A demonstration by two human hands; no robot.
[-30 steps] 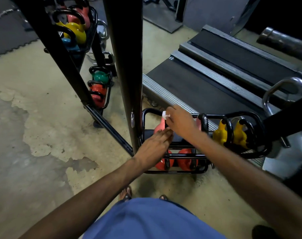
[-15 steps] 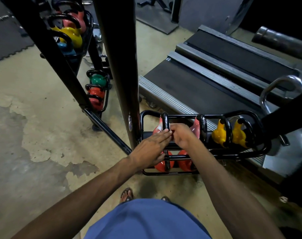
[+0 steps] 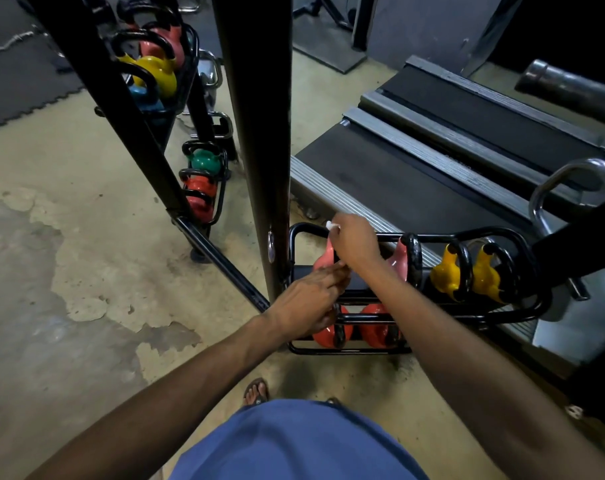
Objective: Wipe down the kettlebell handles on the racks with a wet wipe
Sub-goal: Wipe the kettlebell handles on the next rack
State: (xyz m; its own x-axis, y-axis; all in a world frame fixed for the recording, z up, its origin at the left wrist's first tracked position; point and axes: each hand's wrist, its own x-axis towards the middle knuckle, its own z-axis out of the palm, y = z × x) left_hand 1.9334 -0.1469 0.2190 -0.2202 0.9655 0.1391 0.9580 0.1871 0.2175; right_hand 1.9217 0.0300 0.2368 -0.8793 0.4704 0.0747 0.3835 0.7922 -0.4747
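A low black rack (image 3: 522, 317) holds pink, yellow and orange kettlebells. My right hand (image 3: 356, 242) sits over the top of the leftmost pink kettlebell (image 3: 323, 259), fingers curled round its black handle with a white wet wipe (image 3: 331, 226) sticking out at the knuckles. My left hand (image 3: 309, 301) rests against the same kettlebell lower down, fingers stretched along its side. A second pink kettlebell (image 3: 403, 259) and two yellow ones (image 3: 448, 271) stand to the right. Two orange kettlebells (image 3: 379, 329) lie on the lower tier.
A thick black post (image 3: 259, 133) rises just left of the rack, with a slanted brace (image 3: 121, 109) beyond it. A second rack (image 3: 187, 77) with more kettlebells stands at the back left. A treadmill deck (image 3: 432, 174) lies behind the rack. My sandalled foot (image 3: 256, 391) stands on the concrete floor.
My right hand has come back up from the lower part of the handle to its top, and the wipe shows again. My left hand stayed against the kettlebell.
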